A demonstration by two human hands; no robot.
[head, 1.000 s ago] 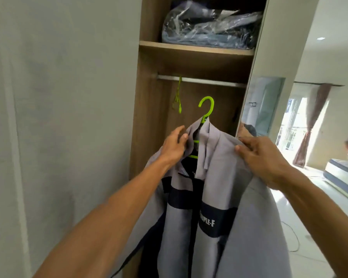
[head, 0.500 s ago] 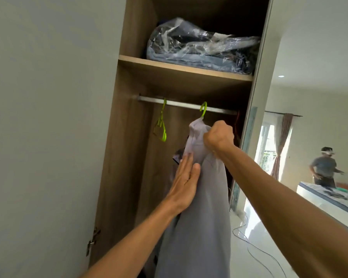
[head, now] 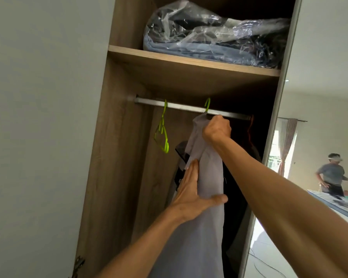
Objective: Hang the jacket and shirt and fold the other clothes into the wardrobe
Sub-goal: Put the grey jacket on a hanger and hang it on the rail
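Inside an open wardrobe [head: 113, 157], a grey jacket [head: 205, 177] hangs on a green hanger [head: 207, 105] whose hook sits over the metal rail [head: 181, 106]. The right hand [head: 216, 129] has its grip curled tight round the jacket's collar, just under the rail. The left hand [head: 193, 195], grip spread flat, presses the jacket's side lower down. An empty green hanger [head: 162, 133] hangs to the left.
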